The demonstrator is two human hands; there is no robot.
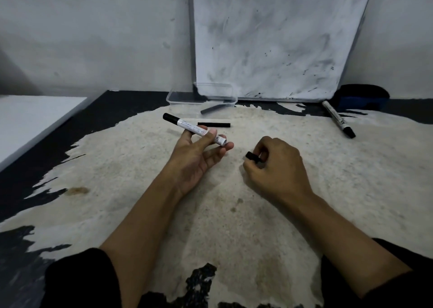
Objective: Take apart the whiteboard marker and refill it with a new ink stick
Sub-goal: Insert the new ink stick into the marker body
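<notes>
My left hand (199,154) lies palm up and holds a white marker barrel (187,127) between thumb and fingers. Its black cap end points up-left and its open end points right. To the right, my right hand (274,164) is curled around a small black end piece (252,157) of the marker, pinched at the fingertips. A black ink stick (213,124) lies flat on the surface just beyond my left fingers. A grey ink stick (212,109) lies farther back, near a plastic box.
A clear plastic box (202,94) stands at the back centre, in front of a smeared whiteboard (276,38) that leans on the wall. A second capped marker (337,121) lies at the right, near a blue eraser (362,96). A white board edge (28,122) is at the left.
</notes>
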